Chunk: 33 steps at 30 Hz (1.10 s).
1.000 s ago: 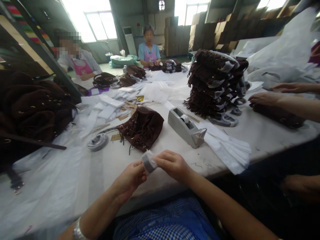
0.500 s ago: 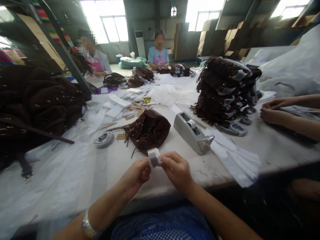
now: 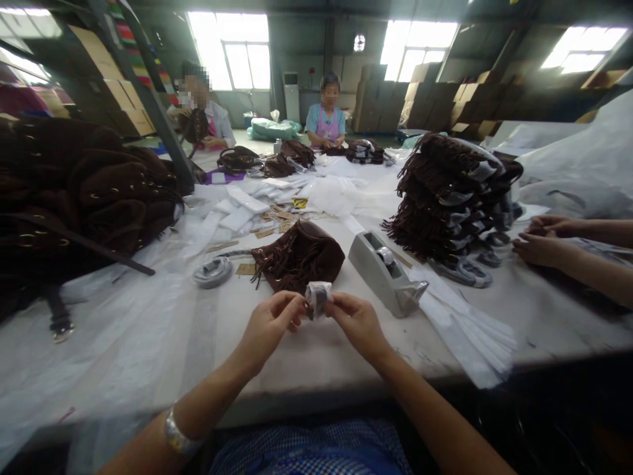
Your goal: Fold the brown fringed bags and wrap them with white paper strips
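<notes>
Pinching one small wrapped piece [image 3: 319,297] between fingers [image 3: 293,305] of our left hand [image 3: 267,326] and right hand [image 3: 360,323], over counter [image 3: 291,379]. We cannot tell if it touches one fringed bag [image 3: 309,254] just behind. One tape dispenser [image 3: 380,274] stands right of bag; one wrapped coil [image 3: 212,272] lies left. Beyond dispenser, one bag stack [image 3: 445,198] blocks our view. Across counter, two co-workers [image 3: 326,128].

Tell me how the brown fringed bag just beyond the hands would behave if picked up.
The brown fringed bag would probably sag, since its sides look soft and slumped. Its loose fringe would likely dangle and swing. The grey coil beside it may drag along, as a grey strip appears to run from it to the bag.
</notes>
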Available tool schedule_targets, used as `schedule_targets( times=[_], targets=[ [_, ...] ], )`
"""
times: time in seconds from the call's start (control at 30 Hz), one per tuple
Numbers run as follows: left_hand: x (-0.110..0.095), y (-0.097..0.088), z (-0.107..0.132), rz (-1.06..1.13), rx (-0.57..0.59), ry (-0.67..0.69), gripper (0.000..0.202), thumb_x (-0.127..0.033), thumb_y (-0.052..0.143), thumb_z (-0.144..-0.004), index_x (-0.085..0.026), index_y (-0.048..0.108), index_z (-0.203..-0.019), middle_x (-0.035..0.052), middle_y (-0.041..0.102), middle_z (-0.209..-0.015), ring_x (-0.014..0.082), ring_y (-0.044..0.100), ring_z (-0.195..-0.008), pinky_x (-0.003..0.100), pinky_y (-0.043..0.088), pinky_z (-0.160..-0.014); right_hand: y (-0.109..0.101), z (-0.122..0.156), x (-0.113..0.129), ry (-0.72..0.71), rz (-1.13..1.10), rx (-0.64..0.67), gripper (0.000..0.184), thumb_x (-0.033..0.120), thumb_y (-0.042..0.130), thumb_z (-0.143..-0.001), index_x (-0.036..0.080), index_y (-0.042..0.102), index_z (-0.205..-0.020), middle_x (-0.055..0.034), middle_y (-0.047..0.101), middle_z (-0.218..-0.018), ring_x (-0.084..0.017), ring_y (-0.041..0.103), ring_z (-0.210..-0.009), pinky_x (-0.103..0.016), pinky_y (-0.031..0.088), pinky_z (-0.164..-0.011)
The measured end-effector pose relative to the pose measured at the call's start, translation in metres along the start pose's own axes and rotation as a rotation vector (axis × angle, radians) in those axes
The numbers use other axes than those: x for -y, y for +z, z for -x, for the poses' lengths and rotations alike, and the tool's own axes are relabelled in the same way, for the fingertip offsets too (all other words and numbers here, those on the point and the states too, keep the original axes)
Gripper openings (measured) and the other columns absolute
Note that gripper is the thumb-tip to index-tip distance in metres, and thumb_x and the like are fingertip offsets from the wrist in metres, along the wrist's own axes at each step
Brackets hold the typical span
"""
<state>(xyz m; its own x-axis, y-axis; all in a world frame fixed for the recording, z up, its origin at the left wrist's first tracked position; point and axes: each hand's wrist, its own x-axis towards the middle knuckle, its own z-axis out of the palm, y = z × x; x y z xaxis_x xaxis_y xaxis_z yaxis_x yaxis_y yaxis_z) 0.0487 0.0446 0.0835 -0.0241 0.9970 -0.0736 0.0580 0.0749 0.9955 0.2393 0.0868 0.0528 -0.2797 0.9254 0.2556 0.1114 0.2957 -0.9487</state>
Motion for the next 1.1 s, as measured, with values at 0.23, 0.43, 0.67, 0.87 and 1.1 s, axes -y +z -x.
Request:
schedule_targets(
  times=[0.23,0.43,0.67,0.87,1.1],
  targets=[
    [0.013,-0.009,-0.026,-0.477,0.000,0.640,0.024,-0.020,0.059,-0.089,-0.024,0.070,-0.109,0.0072,0.068,-0.117,0.0209,0.064,-0.104,0.031,0.052,-0.088,-0.003,-0.025,0.005,0.140,-0.289,0.214,0.033,0.043,0.070,-0.083,0.015,0.074,-0.099,-0.0045,0.072,-0.090,-0.015,0.063,-0.078,-0.029,0.051,-0.077],
    [0.016,-0.007,-0.038,-0.532,-0.059,0.518,0.024,-0.025,0.062,-0.087,-0.025,0.071,-0.109,0.0037,0.074,-0.096,0.0203,0.069,-0.083,0.027,0.051,-0.076,0.007,-0.031,-0.003,0.160,-0.312,0.033,0.040,0.041,0.076,-0.078,0.017,0.064,-0.107,-0.0021,0.070,-0.082,-0.014,0.064,-0.072,-0.027,0.053,-0.072],
    [0.014,-0.003,-0.034,-0.378,-0.153,0.356,0.016,-0.030,0.064,-0.085,-0.020,0.074,-0.093,0.0007,0.073,-0.080,0.0175,0.067,-0.073,0.023,0.047,-0.065,0.019,-0.028,0.002,0.055,-0.093,-0.029,0.032,0.039,0.075,-0.077,0.016,0.065,-0.098,-0.0056,0.072,-0.088,-0.020,0.069,-0.082,-0.030,0.056,-0.077],
    [0.014,-0.013,-0.028,-0.673,-0.226,0.409,0.009,-0.026,0.066,-0.085,-0.020,0.072,-0.084,0.0004,0.070,-0.077,0.0165,0.064,-0.070,0.024,0.043,-0.063,0.024,-0.023,0.022,-0.069,0.178,0.042,0.023,0.029,0.067,-0.083,0.019,0.064,-0.103,-0.0027,0.069,-0.086,-0.016,0.065,-0.075,-0.026,0.052,-0.071],
    [0.026,-0.029,-0.021,-1.014,-0.137,0.577,0.016,-0.025,0.058,-0.092,-0.023,0.071,-0.101,0.0045,0.074,-0.096,0.0208,0.068,-0.083,0.027,0.046,-0.070,0.026,-0.022,0.016,0.022,0.110,0.120,0.021,0.037,0.061,-0.089,0.019,0.067,-0.097,-0.0026,0.068,-0.088,-0.016,0.062,-0.078,-0.026,0.048,-0.073]
  ],
)
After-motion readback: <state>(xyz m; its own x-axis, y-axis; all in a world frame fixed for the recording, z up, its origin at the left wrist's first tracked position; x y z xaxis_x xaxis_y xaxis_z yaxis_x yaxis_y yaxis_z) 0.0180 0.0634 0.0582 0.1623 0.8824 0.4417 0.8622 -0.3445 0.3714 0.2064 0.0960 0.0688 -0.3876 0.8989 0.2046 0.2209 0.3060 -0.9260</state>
